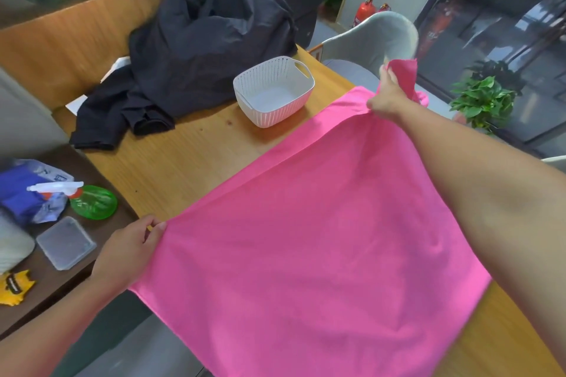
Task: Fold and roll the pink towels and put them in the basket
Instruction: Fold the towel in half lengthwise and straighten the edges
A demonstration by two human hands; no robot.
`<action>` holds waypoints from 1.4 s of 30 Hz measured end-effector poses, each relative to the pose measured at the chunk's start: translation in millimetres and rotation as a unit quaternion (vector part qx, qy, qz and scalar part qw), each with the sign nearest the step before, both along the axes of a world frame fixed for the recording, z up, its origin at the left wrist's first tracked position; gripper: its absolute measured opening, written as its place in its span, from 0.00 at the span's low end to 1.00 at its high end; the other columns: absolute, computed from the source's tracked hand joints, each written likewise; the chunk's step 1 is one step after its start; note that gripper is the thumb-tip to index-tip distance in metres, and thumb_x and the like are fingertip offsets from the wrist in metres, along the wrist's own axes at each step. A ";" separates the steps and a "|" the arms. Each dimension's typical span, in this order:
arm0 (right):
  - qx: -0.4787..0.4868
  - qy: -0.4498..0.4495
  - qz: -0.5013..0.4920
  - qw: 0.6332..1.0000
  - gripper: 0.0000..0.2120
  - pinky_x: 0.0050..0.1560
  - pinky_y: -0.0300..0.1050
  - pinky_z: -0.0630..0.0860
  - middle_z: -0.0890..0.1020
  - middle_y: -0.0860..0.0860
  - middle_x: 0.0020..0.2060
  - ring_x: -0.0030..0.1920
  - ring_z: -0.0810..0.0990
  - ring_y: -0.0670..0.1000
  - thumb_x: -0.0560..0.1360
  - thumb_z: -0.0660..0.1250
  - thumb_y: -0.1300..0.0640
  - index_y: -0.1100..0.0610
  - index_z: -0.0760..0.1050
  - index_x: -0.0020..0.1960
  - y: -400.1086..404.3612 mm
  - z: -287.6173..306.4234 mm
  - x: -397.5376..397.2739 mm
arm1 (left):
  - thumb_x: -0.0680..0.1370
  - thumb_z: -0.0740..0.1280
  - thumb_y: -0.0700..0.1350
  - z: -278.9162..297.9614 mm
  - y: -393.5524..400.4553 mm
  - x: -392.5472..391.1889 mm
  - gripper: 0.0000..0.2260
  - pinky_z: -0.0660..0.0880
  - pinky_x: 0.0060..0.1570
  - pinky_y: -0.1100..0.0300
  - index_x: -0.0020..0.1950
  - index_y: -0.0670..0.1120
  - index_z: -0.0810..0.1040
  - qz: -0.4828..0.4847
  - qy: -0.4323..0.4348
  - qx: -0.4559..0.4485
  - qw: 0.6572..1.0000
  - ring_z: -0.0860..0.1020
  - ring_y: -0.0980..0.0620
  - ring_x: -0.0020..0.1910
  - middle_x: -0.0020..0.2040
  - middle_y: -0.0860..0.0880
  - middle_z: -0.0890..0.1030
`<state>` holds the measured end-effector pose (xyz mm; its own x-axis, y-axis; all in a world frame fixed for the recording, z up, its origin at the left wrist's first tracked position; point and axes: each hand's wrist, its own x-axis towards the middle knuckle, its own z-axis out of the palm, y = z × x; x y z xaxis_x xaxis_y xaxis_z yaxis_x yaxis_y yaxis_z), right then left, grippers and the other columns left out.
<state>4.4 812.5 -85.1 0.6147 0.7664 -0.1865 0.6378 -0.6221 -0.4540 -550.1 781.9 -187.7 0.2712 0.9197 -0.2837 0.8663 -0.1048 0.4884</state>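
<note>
A wood-grain table (196, 159) bears a smooth pink towel (321, 239) stretched flat between the left hand (128, 251) pinching its near corner and the right hand (387, 98) gripping its bunched far corner, beside crumpled dark cloth (196, 49) and a white ribbed, perforated plastic basket (273, 90).

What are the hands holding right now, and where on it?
Both grip one pink towel: the left hand pinches its near-left corner, the right hand its far corner.

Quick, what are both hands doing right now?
Left hand: pinches the near corner of the pink towel.
Right hand: grips the far corner of the same towel, bunched.
</note>
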 end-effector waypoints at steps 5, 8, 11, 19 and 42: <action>-0.089 0.073 0.096 0.989 0.44 0.77 0.53 0.55 0.49 0.56 0.81 0.80 0.54 0.57 0.78 0.70 0.57 0.55 0.44 0.82 -21.5 -49.3 -32.4 | 0.84 0.58 0.50 -23.4 -2.4 6.3 0.12 0.76 0.41 0.46 0.44 0.49 0.72 0.021 0.112 -0.024 0.993 0.77 0.40 0.39 0.38 0.46 0.78; -0.153 0.066 0.121 0.979 0.41 0.73 0.45 0.60 0.58 0.60 0.79 0.77 0.61 0.58 0.77 0.71 0.58 0.61 0.50 0.81 -59.8 -80.5 -45.7 | 0.84 0.57 0.48 -27.1 -6.0 16.0 0.08 0.76 0.42 0.48 0.50 0.47 0.72 0.005 0.174 -0.014 0.985 0.77 0.40 0.41 0.42 0.45 0.78; -0.165 0.051 0.104 0.980 0.38 0.74 0.42 0.57 0.60 0.61 0.78 0.78 0.60 0.57 0.77 0.70 0.60 0.63 0.54 0.80 -111.3 -98.4 -47.7 | 0.82 0.61 0.51 -20.4 -7.7 32.9 0.11 0.76 0.48 0.49 0.58 0.45 0.72 -0.026 0.251 -0.016 0.968 0.78 0.40 0.52 0.54 0.43 0.79; -0.153 0.025 0.018 0.988 0.33 0.74 0.44 0.59 0.65 0.61 0.75 0.75 0.64 0.58 0.76 0.67 0.62 0.62 0.61 0.78 -238.0 -102.0 -15.7 | 0.80 0.63 0.50 -17.2 -17.6 121.6 0.14 0.73 0.60 0.47 0.62 0.44 0.74 -0.163 0.202 0.071 0.963 0.76 0.39 0.60 0.62 0.40 0.77; -0.085 0.083 -0.582 0.804 0.18 0.60 0.56 0.77 0.79 0.67 0.61 0.62 0.80 0.65 0.76 0.66 0.62 0.72 0.76 0.62 -374.7 -160.1 139.9 | 0.81 0.62 0.43 -21.6 82.6 477.3 0.21 0.73 0.62 0.42 0.75 0.47 0.69 -0.429 0.082 0.083 0.896 0.73 0.37 0.67 0.70 0.40 0.73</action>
